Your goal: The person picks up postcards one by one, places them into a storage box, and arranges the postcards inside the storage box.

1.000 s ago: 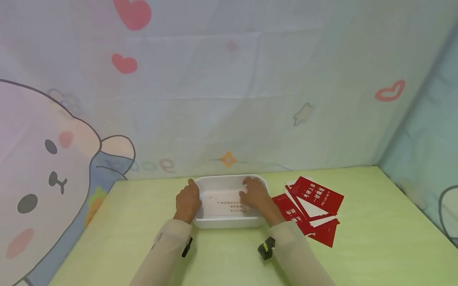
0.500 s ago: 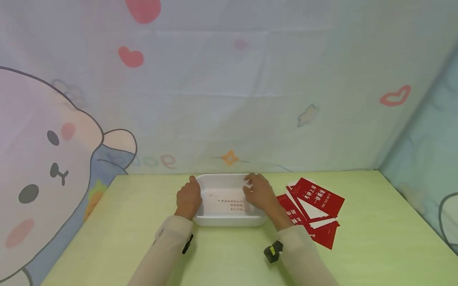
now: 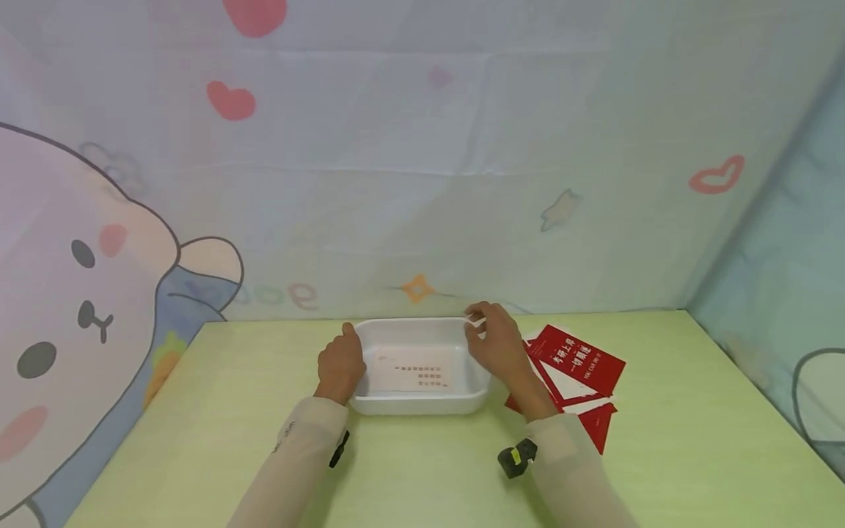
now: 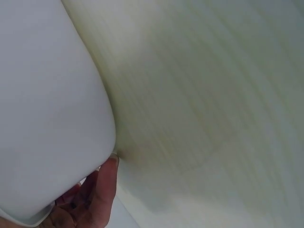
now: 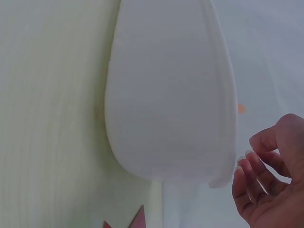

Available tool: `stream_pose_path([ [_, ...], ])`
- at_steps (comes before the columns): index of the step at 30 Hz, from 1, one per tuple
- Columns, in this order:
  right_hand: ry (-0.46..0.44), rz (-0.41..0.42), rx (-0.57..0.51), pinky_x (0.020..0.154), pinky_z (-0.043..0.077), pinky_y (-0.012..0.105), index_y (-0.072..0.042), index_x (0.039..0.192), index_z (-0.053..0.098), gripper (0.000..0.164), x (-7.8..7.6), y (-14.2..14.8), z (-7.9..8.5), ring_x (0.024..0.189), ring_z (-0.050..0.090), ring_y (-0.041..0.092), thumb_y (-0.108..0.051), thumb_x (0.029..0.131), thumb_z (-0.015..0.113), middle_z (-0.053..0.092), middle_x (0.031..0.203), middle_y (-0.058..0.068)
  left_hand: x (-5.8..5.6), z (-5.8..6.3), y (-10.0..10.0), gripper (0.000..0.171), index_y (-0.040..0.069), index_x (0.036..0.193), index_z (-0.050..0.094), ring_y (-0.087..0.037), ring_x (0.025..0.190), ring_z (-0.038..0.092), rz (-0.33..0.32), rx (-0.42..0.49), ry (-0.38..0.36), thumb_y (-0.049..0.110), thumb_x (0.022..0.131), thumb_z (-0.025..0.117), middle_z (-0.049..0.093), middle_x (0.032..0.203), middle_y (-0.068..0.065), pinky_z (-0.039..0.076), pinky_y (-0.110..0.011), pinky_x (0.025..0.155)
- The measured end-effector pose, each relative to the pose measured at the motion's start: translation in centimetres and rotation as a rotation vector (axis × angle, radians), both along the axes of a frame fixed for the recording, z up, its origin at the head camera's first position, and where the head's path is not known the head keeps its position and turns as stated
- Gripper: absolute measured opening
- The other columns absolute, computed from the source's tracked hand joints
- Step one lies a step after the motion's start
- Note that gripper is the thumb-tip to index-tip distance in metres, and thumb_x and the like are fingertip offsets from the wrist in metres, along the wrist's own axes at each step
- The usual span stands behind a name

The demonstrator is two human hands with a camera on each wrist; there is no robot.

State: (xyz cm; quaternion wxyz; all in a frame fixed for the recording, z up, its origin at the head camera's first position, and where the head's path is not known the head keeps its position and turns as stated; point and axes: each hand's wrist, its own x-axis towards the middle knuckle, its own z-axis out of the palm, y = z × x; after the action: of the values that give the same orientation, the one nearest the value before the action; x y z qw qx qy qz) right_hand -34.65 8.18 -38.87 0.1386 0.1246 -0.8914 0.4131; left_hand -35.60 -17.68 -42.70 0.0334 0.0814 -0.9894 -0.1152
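Note:
A white plastic tray stands on the table with a pale printed card lying flat inside it. My left hand grips the tray's left end at the rim; in the left wrist view its fingers curl against the outside of the white wall. Above the right end hovers my right hand. Seen from the right wrist, those fingers are loosely bent, hold nothing, and appear apart from the tray wall.
Several red and white printed cards lie overlapping on the light green table, right of the tray, partly behind my right forearm. A cartoon-printed cloth backdrop hangs right behind the table's far edge.
My right hand has lifted out of the tray and moved right to its right rim. The left hand keeps its grip on the left end. The card inside stays in the tray.

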Motion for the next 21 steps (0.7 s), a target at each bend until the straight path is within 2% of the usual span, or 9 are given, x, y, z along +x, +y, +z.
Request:
stream_pose_path([
  [6,-0.048,-0.012,0.006,0.091,0.052,0.048,-0.003,0.126,0.058,0.031,-0.1,0.9,0.3,0.107,0.063,0.037,-0.015,0.097,0.055,0.059,0.12,0.018,0.3,0.0,-0.8,0.036,-0.005,0.123,0.043,-0.036,0.08,0.071,0.018,0.021,-0.014,0.005,0.092,0.059,0.068,0.096,-0.023,0.057,-0.047,0.069],
  [13,-0.062,-0.032,0.004,0.092,0.051,0.05,-0.001,0.129,0.056,0.034,-0.4,2.6,0.3,0.11,0.06,0.038,-0.014,0.097,0.054,0.057,0.123,0.021,0.5,0.2,-1.8,0.036,-0.006,0.122,0.042,-0.036,0.079,0.07,0.033,0.028,-0.018,0.005,0.092,0.059,0.069,0.096,-0.024,0.057,-0.048,0.069],
  [21,-0.07,-0.069,0.062,0.094,0.049,0.053,0.003,0.13,0.054,0.036,-0.7,5.9,-0.3,0.111,0.057,0.041,-0.013,0.098,0.051,0.054,0.126,0.026,0.3,0.2,-1.5,0.04,-0.007,0.126,0.041,-0.035,0.08,0.07,0.024,0.031,-0.026,0.006,0.093,0.059,0.068,0.096,-0.023,0.057,-0.047,0.069],
])
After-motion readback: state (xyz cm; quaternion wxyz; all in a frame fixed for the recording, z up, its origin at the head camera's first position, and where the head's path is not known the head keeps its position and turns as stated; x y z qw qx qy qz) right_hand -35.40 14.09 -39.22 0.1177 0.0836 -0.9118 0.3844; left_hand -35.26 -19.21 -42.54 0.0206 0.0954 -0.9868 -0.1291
